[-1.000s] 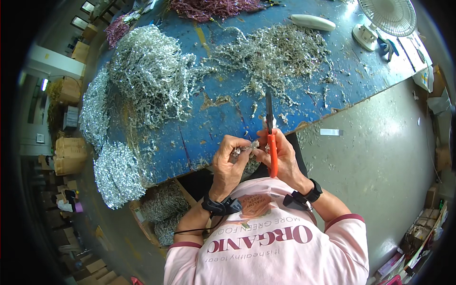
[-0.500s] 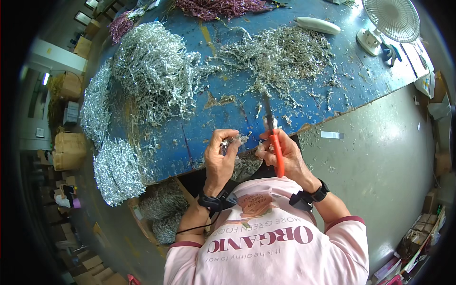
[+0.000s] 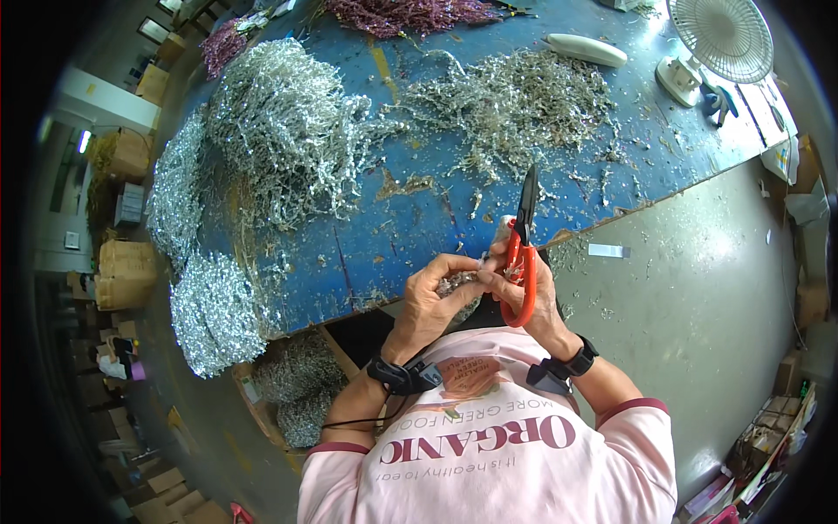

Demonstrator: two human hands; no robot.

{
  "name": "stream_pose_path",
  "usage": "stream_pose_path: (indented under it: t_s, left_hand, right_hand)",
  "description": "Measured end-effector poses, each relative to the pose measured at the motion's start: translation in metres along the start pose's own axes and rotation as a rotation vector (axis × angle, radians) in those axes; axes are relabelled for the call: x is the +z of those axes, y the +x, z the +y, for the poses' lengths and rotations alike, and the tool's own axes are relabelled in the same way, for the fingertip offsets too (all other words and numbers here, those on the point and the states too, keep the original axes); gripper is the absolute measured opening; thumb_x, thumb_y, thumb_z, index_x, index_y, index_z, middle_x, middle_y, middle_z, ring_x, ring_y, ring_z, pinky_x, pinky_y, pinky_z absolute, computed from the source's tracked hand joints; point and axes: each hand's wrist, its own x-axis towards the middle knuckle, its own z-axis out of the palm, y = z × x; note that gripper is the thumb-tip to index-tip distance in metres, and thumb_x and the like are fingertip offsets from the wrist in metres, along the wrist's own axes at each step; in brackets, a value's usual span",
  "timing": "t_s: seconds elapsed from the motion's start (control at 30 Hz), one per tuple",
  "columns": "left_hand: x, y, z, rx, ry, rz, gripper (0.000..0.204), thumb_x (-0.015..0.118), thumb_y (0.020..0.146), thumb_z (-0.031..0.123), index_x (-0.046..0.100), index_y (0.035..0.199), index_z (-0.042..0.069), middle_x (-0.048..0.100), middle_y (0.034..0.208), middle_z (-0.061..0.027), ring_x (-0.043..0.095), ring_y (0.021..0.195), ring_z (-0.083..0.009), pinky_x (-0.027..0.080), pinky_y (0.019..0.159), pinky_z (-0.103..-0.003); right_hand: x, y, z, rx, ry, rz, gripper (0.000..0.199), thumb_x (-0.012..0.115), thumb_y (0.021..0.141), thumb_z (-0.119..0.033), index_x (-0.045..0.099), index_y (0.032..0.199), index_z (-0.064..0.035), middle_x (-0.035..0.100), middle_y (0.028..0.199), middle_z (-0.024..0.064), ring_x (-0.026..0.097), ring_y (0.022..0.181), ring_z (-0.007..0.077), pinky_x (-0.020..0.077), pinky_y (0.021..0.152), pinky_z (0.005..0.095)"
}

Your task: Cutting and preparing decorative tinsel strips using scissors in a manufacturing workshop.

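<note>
My left hand [image 3: 424, 306] is closed on a silver glittery sprig [image 3: 456, 283], just off the table's near edge. Its fingertips meet those of my right hand [image 3: 543, 301], which also pinches at the sprig's end. Red-handled scissors [image 3: 527, 208] rest in my right hand, their dark blades pointing away toward the table. Whether the blades are parted is hard to make out. Beyond my hands, a loose heap of silver sprigs [image 3: 546, 105] lies on the blue table [image 3: 410, 231]. A larger silver bunch [image 3: 288, 131] is to its left.
More silver bundles [image 3: 218, 314] hang at the table's left edge, and others sit in a box [image 3: 305, 384] below. Purple sprigs [image 3: 401, 13] lie at the back. A white fan [image 3: 720, 35] and blue-handled tool [image 3: 720, 103] are at the far right.
My hands have come together, the left moving right until the fingertips meet. The scissors have turned, their blades now tilting slightly right and the red handles showing broadside.
</note>
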Motion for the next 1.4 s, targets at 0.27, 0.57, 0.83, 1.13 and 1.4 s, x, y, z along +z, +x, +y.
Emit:
stream_pose_path:
  t_s: [0.27,0.57,0.83,1.13,1.4]
  left_hand:
    - [-0.015,0.002,-0.009,-0.254,-0.391,0.063,0.009,0.065,0.085,0.010,0.066,0.092,0.005,0.063,0.075,0.0000,0.048,0.060,-0.0015,0.036,0.054,-0.016]
    - [-0.016,0.006,-0.014,-0.258,-0.650,0.089,0.012,0.064,0.086,0.011,0.063,0.096,0.005,0.061,0.079,-0.0019,0.048,0.062,-0.0056,0.037,0.056,-0.020]
    - [-0.012,0.002,-0.012,-0.228,-0.445,0.093,0.011,0.064,0.086,0.010,0.065,0.095,0.003,0.060,0.074,0.0026,0.047,0.061,-0.0019,0.037,0.055,-0.017]
    - [-0.015,0.000,-0.017,-0.171,-0.377,0.105,0.012,0.063,0.088,0.010,0.065,0.098,0.004,0.061,0.078,0.0009,0.049,0.062,-0.0023,0.040,0.056,-0.017]
    - [-0.025,0.002,-0.029,-0.304,-0.863,0.061,0.022,0.059,0.091,0.009,0.060,0.113,0.005,0.065,0.101,-0.0106,0.062,0.082,-0.0134,0.051,0.072,-0.025]
  right_hand:
    - [-0.022,-0.023,-0.034,0.101,-0.360,-0.175,0.058,0.073,0.079,-0.037,0.044,0.115,-0.0030,0.055,0.090,0.0049,0.053,0.070,0.0114,0.0449,0.064,0.0268]
    - [-0.025,-0.043,-0.029,0.062,-1.000,-0.241,0.077,0.072,0.068,-0.062,0.041,0.110,-0.0044,0.054,0.090,0.0161,0.057,0.078,0.0363,0.0463,0.070,0.0423]
    - [-0.021,-0.035,-0.026,0.051,-0.969,-0.264,0.076,0.075,0.069,-0.055,0.043,0.114,-0.0034,0.057,0.080,0.0098,0.061,0.070,0.0289,0.0472,0.061,0.0369]
    - [-0.026,-0.033,-0.011,0.104,-0.678,-0.154,0.031,0.068,0.085,-0.023,0.052,0.102,-0.0023,0.049,0.064,0.0012,0.046,0.055,0.0063,0.0384,0.050,0.0247]
    - [-0.023,-0.030,-0.015,0.284,-0.344,-0.109,0.040,0.068,0.085,-0.027,0.051,0.111,-0.0019,0.047,0.071,0.0006,0.042,0.065,0.0081,0.0398,0.060,0.0252]
